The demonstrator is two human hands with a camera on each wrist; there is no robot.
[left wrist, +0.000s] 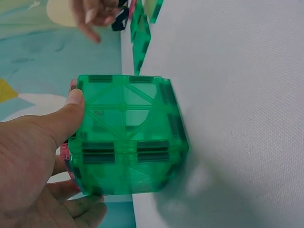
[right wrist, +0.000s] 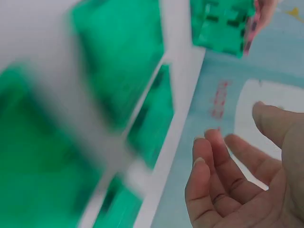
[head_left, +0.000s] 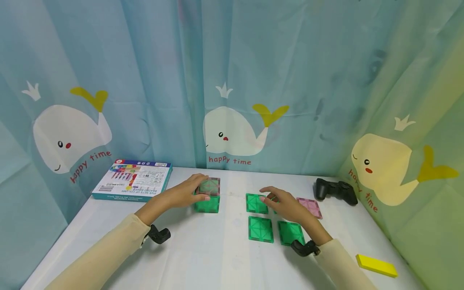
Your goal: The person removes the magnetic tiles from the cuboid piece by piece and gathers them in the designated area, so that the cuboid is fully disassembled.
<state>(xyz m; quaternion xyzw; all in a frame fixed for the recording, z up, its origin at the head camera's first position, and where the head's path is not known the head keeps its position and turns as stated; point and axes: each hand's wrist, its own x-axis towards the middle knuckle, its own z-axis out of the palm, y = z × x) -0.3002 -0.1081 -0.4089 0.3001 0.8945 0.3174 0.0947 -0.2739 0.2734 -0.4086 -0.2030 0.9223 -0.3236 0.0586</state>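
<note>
Head looks down; nearer wrist views share cube (left wrist: pixel 127 133).

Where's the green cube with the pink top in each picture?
Head: cube just left of centre, below mid-height.
Left wrist: cube large, near the middle.
Right wrist: cube at the upper edge, right of centre.
Shared landmark: the left hand at its pink top.

Left of magnetic-tile cube (head_left: pixel 208 204): left hand (head_left: pixel 185 191), flat box (head_left: pixel 127 180) block. Right: passable gap, then green tiles (head_left: pixel 260 229), right hand (head_left: pixel 286 206).
</note>
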